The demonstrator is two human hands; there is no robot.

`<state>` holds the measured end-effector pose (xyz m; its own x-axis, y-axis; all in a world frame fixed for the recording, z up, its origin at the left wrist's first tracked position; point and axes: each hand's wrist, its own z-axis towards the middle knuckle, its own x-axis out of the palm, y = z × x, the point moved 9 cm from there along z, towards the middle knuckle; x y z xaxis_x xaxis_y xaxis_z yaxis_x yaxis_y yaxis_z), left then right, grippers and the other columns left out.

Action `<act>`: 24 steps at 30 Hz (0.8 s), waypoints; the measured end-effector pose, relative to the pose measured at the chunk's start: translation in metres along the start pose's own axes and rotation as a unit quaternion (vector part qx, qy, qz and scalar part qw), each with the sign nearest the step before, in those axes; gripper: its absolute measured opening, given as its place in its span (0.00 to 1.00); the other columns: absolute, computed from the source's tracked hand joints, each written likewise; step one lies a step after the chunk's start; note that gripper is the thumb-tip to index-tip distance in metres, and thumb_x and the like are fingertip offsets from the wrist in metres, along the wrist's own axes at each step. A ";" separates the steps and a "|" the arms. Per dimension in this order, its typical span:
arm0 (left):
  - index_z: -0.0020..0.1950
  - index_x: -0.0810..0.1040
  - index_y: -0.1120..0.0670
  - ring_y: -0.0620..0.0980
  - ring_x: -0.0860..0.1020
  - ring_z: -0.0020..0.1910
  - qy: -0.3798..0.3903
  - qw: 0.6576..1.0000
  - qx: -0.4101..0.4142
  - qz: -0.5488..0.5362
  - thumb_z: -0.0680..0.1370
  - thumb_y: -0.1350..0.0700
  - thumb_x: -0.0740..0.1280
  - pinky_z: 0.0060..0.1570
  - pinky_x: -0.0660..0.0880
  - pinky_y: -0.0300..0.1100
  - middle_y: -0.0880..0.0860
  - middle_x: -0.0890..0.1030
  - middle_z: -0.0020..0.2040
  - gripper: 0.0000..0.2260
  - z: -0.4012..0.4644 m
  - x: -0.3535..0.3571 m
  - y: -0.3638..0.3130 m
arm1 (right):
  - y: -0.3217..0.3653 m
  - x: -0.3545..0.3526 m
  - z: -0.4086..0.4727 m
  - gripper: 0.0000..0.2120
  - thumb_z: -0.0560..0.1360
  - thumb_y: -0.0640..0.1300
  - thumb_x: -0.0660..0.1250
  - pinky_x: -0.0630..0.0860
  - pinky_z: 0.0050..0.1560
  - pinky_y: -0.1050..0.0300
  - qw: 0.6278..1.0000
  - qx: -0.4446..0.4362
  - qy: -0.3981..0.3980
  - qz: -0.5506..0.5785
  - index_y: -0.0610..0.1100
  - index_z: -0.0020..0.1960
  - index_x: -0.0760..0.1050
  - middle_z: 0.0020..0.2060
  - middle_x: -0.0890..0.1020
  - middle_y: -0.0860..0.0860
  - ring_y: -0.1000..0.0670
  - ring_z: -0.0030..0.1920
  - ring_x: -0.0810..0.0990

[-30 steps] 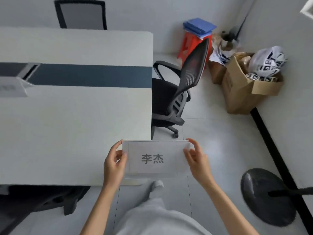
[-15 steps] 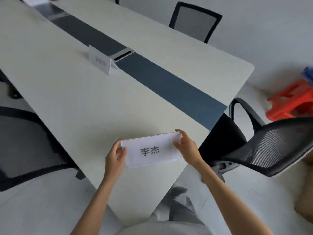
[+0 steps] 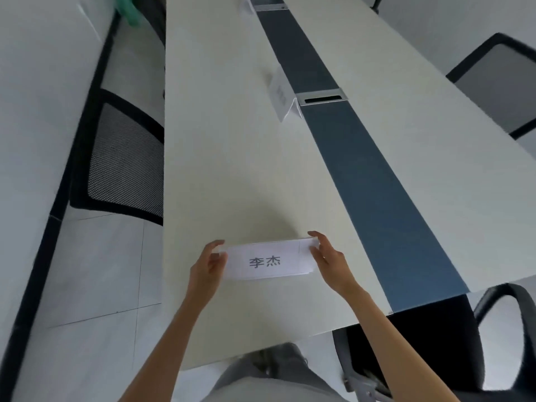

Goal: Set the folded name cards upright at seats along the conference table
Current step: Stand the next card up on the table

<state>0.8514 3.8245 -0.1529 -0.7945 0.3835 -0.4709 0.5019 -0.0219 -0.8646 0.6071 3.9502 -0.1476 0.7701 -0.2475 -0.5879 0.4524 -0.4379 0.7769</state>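
A white folded name card with two dark printed characters is held just above the near end of the long pale conference table. My left hand pinches its left edge and my right hand pinches its right edge. Further along the table a second name card stands upright beside the dark blue centre strip. A third card shows at the top edge, partly cut off.
A black mesh chair stands at the table's left side, a grey-backed chair at the right, and a black chair at the near end. A metal cable hatch sits in the strip. A wall runs along the left.
The view has swung left so the table now stretches away lengthwise. Both hands keep hold of the card, which now hangs over the table's near end instead of past its corner.
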 end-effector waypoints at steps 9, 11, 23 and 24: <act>0.55 0.78 0.50 0.45 0.75 0.55 -0.003 0.998 0.050 0.042 0.75 0.57 0.65 0.55 0.69 0.31 0.48 0.79 0.57 0.10 0.007 -0.012 -0.016 | 0.000 -0.011 -0.001 0.14 0.79 0.40 0.54 0.66 0.45 0.79 0.998 -0.006 -0.046 0.044 0.47 0.62 0.71 0.49 0.78 0.54 0.52 0.48 0.75; 0.55 0.78 0.52 0.45 0.76 0.52 -0.004 0.998 0.061 0.035 0.74 0.59 0.66 0.48 0.67 0.20 0.48 0.80 0.53 0.10 0.011 -0.012 -0.028 | -0.004 -0.019 -0.003 0.14 0.79 0.40 0.54 0.69 0.45 0.69 0.996 -0.003 -0.072 0.049 0.47 0.62 0.71 0.48 0.80 0.46 0.44 0.47 0.77; 0.54 0.80 0.58 0.28 0.76 0.45 0.096 0.980 0.170 -0.042 0.72 0.61 0.68 0.49 0.68 0.20 0.47 0.81 0.50 0.11 0.071 0.115 -0.188 | -0.045 -0.207 0.015 0.14 0.79 0.45 0.54 0.68 0.59 0.58 0.954 -0.006 -0.271 0.128 0.49 0.61 0.72 0.55 0.78 0.54 0.52 0.58 0.74; 0.54 0.79 0.59 0.31 0.77 0.46 0.095 0.981 0.164 -0.036 0.72 0.62 0.68 0.49 0.68 0.20 0.50 0.81 0.52 0.11 0.079 0.133 -0.195 | -0.057 -0.219 0.026 0.14 0.79 0.46 0.54 0.68 0.59 0.57 0.954 -0.001 -0.270 0.128 0.49 0.61 0.72 0.55 0.78 0.53 0.51 0.58 0.73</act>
<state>0.6206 3.8070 -0.0609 -0.7297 0.5600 -0.3925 0.2846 -0.2732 -0.9189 0.4009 4.0070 -0.0694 0.5110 -0.7559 -0.4093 0.2824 -0.3021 0.9105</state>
